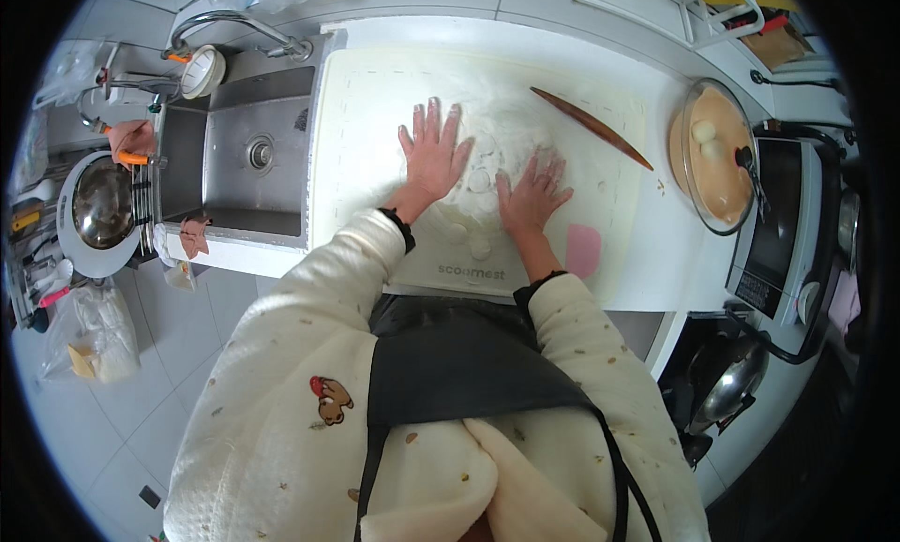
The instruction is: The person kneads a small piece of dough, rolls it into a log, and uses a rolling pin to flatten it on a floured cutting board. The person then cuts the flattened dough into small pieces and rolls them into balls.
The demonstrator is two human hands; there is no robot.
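My left hand (434, 158) lies palm down on a pale, flour-dusted mat (366, 101), its fingers spread and powdered white. Lower and to the right, my right hand (534, 197) is also flat and spread, with flour on the fingertips. Neither hand holds anything. Between them are small, round whitish pieces (480, 180), possibly dough, half lost in the flour (497, 120). A tapered wooden rolling pin (592, 127) rests slantwise beyond my right hand. Close to the right wrist is a pink dough scraper (583, 249).
At the left is a steel sink (258, 195) with a faucet (239, 19). A clear glass bowl (689, 181) with pale round lumps and orange-brown showing stands at the right, beside an oven-like appliance (783, 228). Bowls and utensils crowd the far left.
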